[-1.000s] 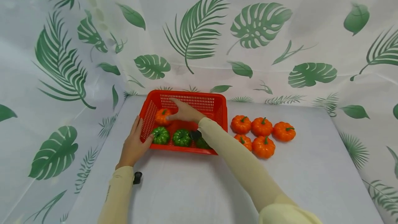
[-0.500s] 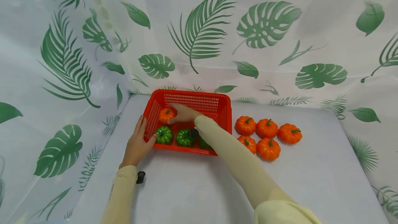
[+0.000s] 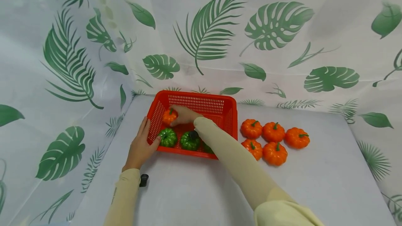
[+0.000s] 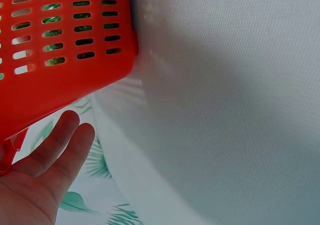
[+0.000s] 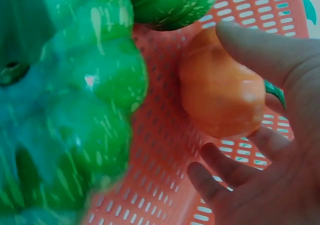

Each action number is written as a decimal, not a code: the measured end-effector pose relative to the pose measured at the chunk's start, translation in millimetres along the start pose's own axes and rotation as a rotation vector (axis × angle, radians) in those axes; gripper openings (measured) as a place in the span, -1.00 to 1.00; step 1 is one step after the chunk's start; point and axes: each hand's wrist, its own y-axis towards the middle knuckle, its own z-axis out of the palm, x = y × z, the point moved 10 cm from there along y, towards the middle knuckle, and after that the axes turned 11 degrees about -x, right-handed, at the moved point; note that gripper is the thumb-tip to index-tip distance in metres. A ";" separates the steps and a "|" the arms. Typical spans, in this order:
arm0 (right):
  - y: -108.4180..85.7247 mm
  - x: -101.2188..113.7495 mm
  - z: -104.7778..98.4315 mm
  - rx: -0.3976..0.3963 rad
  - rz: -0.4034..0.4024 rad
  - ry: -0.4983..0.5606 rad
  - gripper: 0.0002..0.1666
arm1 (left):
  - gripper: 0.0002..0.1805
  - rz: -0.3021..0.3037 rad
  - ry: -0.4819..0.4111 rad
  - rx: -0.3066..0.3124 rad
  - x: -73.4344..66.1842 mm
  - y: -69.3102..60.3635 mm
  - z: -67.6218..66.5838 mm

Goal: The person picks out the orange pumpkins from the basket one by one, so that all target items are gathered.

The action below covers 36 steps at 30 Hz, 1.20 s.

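In the head view, an orange toy pumpkin sits in the back left part of a red plastic basket. My right hand holds it from the right; the right wrist view shows the thumb against its side and some fingers partly behind it. Along the front wall, green pumpkins stand in a row, the rightmost partly covered by the right forearm. My left hand rests at the basket's front left corner, its fingers straight along the outside and its thumb at the rim.
Several more orange pumpkins are grouped on the white table just right of the basket. Behind and to the left stand leaf-patterned white curtains.
The right hand's fingers have come down and drawn in round the orange pumpkin. The left hand stays at the basket corner. The head view has shifted slightly.
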 end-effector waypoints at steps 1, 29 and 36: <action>1.2 -0.4 0.6 -0.006 -0.004 -0.005 -0.09 | -0.06 -0.002 0.001 0.004 0.0 -0.2 0.3; -32.9 11.8 -38.9 -0.056 -0.123 0.046 -0.18 | -0.04 -0.021 0.031 0.039 0.6 -2.6 1.5; -47.0 6.7 -49.5 -0.078 -0.122 0.082 -0.19 | -0.04 -0.019 0.039 0.039 -0.8 -2.7 1.4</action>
